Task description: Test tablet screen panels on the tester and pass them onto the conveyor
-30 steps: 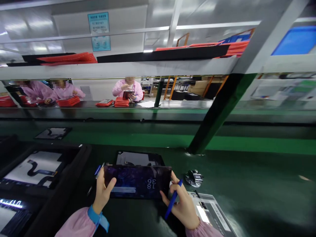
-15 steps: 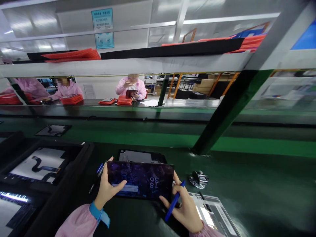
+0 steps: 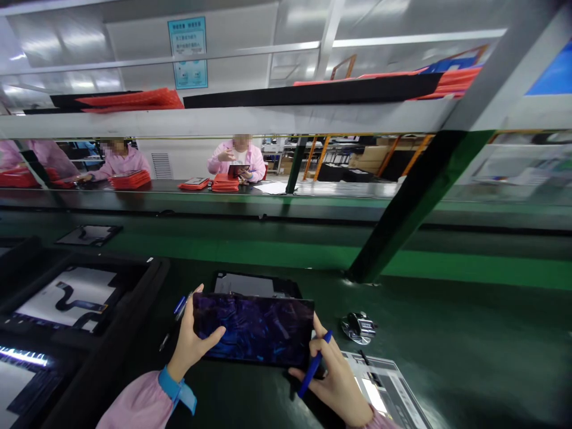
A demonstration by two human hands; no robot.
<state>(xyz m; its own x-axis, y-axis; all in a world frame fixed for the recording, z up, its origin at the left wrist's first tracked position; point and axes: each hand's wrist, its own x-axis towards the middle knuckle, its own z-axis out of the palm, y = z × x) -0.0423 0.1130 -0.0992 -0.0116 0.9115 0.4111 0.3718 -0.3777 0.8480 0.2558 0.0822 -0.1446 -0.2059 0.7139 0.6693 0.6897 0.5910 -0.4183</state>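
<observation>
A tablet screen (image 3: 254, 329) with a dark blue-purple picture is held up sideways before me. My left hand (image 3: 190, 345) grips its left end, thumb lying on the glass; a blue band circles that wrist. At the right end, my right hand (image 3: 333, 375) supports the edge with its fingers and also holds a blue pen-like tool (image 3: 315, 364). Behind the screen lies a dark tablet housing (image 3: 254, 284), partly hidden. A panel with white and grey parts (image 3: 395, 387) lies under and beside my right hand. Left of my left hand is a blue-capped pen (image 3: 179, 305).
Black trays (image 3: 156, 268) with display panels (image 3: 67, 298) fill the left side. Another panel (image 3: 89, 235) lies farther back. A shiny metal object (image 3: 358, 326) sits right of the screen. A dark post (image 3: 402, 202) rises from the bench. Co-workers in pink (image 3: 236, 158) sit opposite.
The clock digits and light bars on the screen have gone, leaving only the dark picture. My right thumb has come slightly off the glass. Both hands keep nearly the same place.
</observation>
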